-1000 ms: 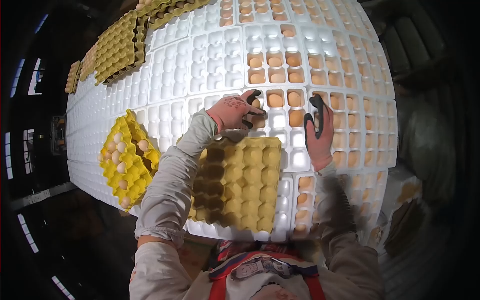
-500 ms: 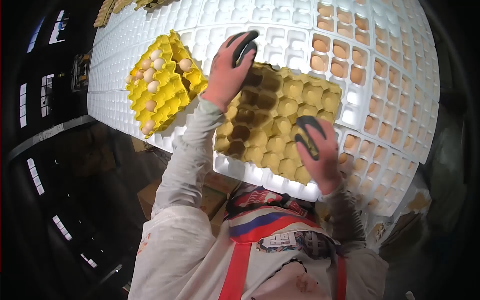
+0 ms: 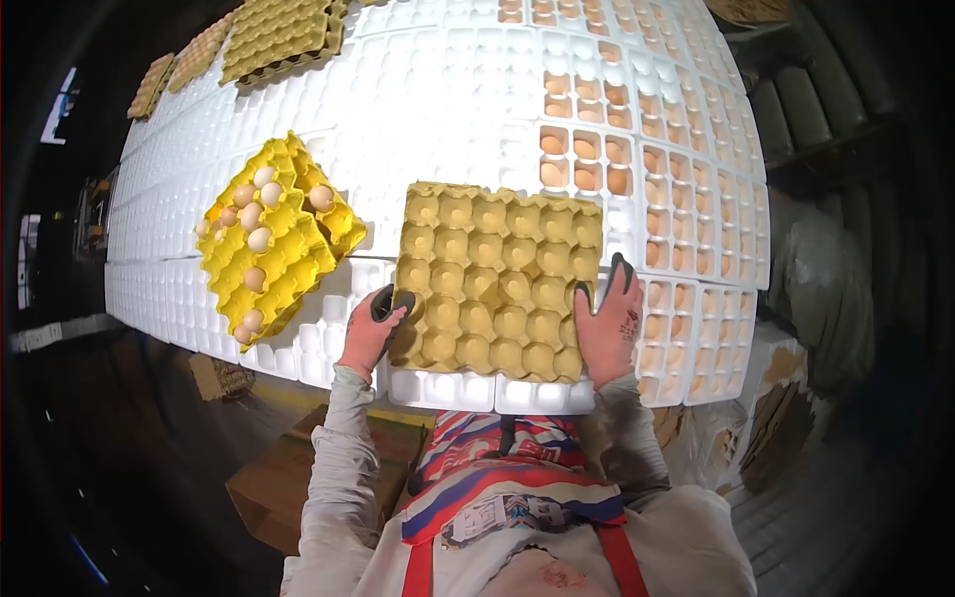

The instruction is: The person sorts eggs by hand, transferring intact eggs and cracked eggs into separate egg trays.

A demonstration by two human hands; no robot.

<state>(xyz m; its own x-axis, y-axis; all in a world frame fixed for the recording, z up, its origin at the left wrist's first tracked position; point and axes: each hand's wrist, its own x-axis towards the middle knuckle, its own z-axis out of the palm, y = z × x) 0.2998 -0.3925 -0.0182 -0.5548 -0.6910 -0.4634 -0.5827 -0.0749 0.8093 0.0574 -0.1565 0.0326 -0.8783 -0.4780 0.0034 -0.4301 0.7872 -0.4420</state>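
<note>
An egg-less, tan pulp tray [image 3: 492, 284] lies over white moulded trays in front of me. My left hand [image 3: 375, 323], in a pink glove with dark fingertips, is at the tray's left edge with its fingertips on the rim. At the right edge my right hand [image 3: 609, 326] has its thumb against the rim and its fingers apart, stretched upward. Yellow trays [image 3: 284, 249] with several loose eggs sit tilted to the left. Brown eggs [image 3: 587, 177] fill cells of the white trays beyond the tan tray and to its right.
Stacked tan trays [image 3: 284, 35] stand at the far left, beside trays of eggs [image 3: 202, 50]. White trays [image 3: 438, 99] cover the broad surface. Below the near edge is a cardboard box [image 3: 298, 483]; plastic-wrapped material [image 3: 821, 298] is at the right.
Both hands have moved to the tan tray's opposite sides. The left came down from the egg cells and the tray's far edge. The camera view has shifted.
</note>
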